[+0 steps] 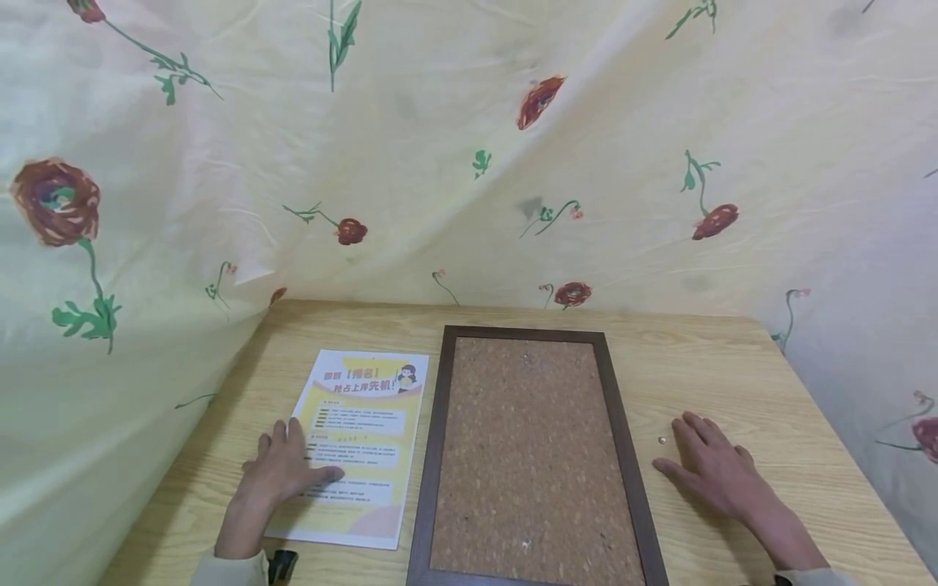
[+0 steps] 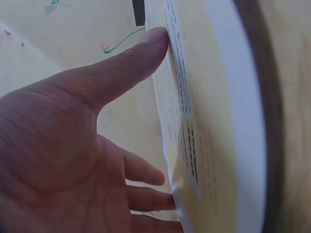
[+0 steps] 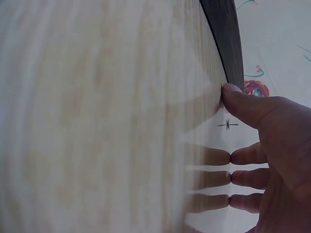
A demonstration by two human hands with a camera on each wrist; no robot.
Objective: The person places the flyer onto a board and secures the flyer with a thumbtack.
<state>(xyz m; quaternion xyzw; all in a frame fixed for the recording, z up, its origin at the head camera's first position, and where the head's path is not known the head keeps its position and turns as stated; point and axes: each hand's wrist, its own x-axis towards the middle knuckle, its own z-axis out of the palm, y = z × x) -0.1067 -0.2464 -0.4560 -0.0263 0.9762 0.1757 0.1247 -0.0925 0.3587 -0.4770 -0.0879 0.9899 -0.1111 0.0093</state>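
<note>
My left hand (image 1: 277, 470) rests with spread, fairly straight fingers on the left edge of a yellow-and-white printed poster (image 1: 362, 517). In the left wrist view, the thumb reaches over the printed text and the fingertips meet the sheet's edge. Right of the poster lies a cork board (image 1: 538, 456) in a dark brown frame. My right hand (image 1: 721, 480) touches the table with its fingertips, beyond the frame's right side, holding nothing. Just off its thumb and forefinger is a small shiny tack (image 1: 662, 440), seen in the right wrist view as a thin dark piece (image 3: 227, 124).
The wooden table (image 1: 733, 366) carries all of this. Flower-printed cloth (image 1: 410, 163) hangs behind it and along both sides. A black object (image 1: 282, 566) shows by my left sleeve. Small shiny spots sit near the top and bottom of the cork.
</note>
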